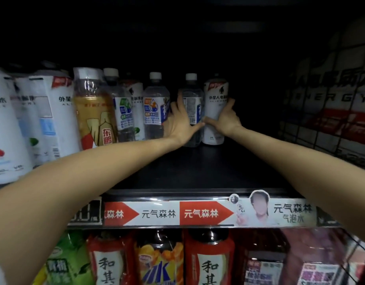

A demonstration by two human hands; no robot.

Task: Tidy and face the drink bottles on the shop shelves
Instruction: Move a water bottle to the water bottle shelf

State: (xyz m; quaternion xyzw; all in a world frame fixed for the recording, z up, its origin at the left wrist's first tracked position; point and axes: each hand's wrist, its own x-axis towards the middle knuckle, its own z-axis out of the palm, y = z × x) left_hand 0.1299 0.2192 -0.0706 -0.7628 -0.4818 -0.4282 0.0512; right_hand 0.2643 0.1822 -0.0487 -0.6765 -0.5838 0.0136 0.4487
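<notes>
Hands reach deep into the dark upper shelf (177,171). The left hand (178,122) wraps its fingers around a clear plastic water bottle with a white cap (191,103); the right hand (225,118) grips a white-sleeved drink bottle (215,99) just beside it. Both bottles stand upright, well back from the front edge. To the left, several tall white and amber bottles (95,112) crowd forward unevenly. Judged progress: early; the front right area remains unfilled, labels unaligned.
</notes>
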